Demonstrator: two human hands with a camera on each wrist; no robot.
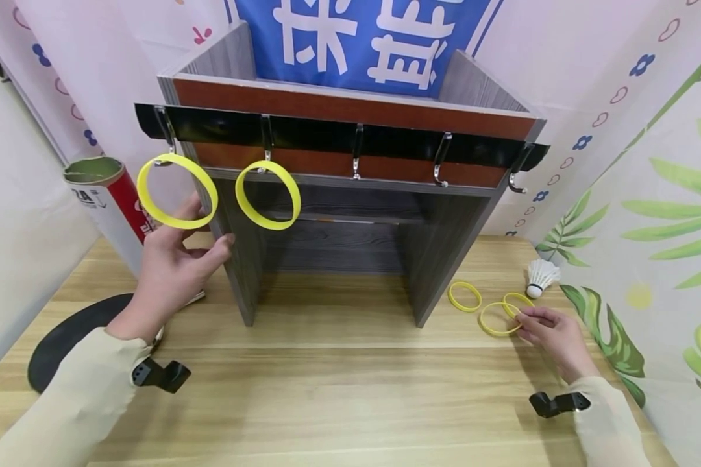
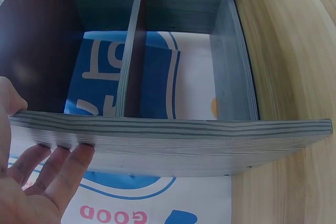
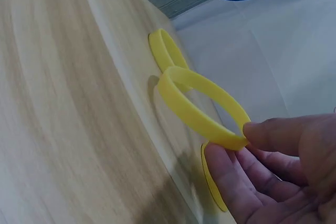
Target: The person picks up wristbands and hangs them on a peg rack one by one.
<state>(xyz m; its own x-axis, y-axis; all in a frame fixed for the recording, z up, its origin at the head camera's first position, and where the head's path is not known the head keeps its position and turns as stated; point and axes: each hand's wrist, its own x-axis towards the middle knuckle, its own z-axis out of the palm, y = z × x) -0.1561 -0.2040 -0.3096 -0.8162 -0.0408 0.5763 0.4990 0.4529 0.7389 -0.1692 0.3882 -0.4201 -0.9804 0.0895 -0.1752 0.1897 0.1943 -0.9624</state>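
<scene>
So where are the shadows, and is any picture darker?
Head view: brightest, with a soft shadow on the pale wooden table near the person's right hand; right wrist view: dimmer, a blurry-edged shadow lying across the table near the held yellow round band; left wrist view: also dim, bluish, with the grey wood-grain shelf very dark inside at left.

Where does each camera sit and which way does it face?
Head: on the head, facing forward and down at shelf and table; left hand, right hand and sleeves show.
Left wrist: on that wrist, facing the shelf; left hand shows lower left.
Right wrist: on that wrist, facing the held yellow ring; right hand shows lower right.
Head and right wrist share that ring.
</scene>
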